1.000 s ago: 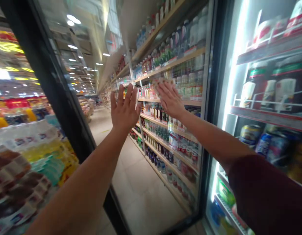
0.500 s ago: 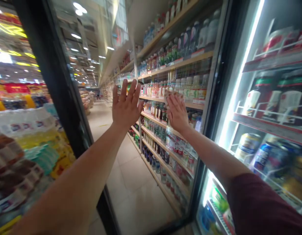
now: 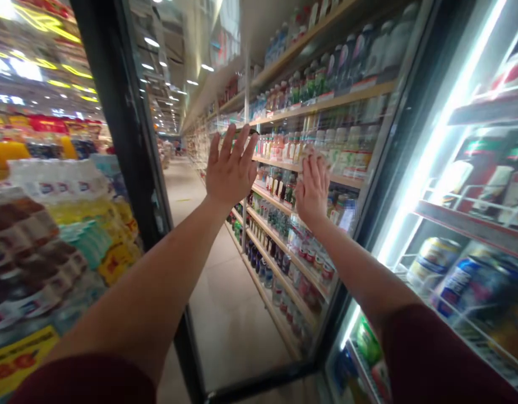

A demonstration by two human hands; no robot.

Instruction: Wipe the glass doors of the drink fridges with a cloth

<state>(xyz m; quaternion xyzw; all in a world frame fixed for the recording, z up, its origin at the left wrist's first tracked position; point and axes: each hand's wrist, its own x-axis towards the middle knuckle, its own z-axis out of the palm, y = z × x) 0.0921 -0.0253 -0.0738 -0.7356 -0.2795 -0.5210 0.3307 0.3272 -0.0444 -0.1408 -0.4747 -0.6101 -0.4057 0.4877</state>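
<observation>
A glass cooler door (image 3: 225,314) with a black frame stands swung out in front of me. My left hand (image 3: 230,168) is raised against the pane, fingers stretched up and slightly apart, holding nothing. To its right, my right hand (image 3: 313,188) rests its fingers on the same pane, palm facing away from me. Its fingers are extended and it holds nothing. A faint double of the right fingertips shows in the glass. Shelves of bottles (image 3: 284,151) appear behind both hands; whether seen through the pane or reflected, I cannot tell.
On the right is the lit cooler with wire-railed shelves (image 3: 473,221), holding bottles and cans (image 3: 435,261). At the left stand stacked drink packs (image 3: 52,191) with a yellow price sign (image 3: 23,359). A tiled aisle floor (image 3: 181,191) runs into the distance.
The view has shifted, so the door, both hands and the shelves sit farther right in it. Both hands stay flat at the glass; the right fingers point more upright.
</observation>
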